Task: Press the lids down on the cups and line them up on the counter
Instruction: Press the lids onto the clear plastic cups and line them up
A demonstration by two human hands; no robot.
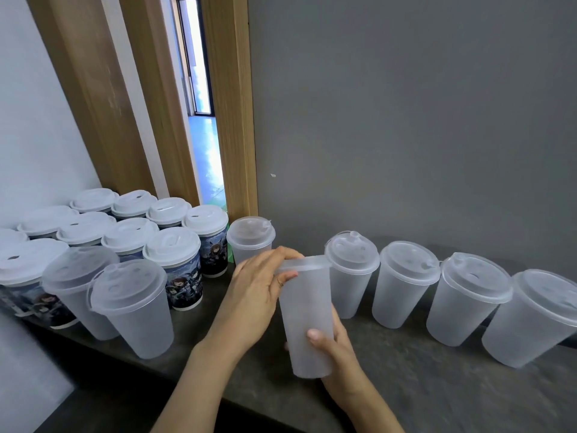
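The right hand [337,345] holds the bottom of a frosted clear plastic cup [307,317] while the left hand [256,295] pinches its clear lid [304,264] down, and just past that grip four lidded frosted cups [406,282] already stand in line on the dark counter [406,385], with many more left of it.

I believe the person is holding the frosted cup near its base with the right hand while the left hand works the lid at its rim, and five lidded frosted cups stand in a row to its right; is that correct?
Nearly: the head view shows four lidded frosted cups in the row on the right, not five. The right hand does hold the frosted cup near its base, and the left hand is at the lid.
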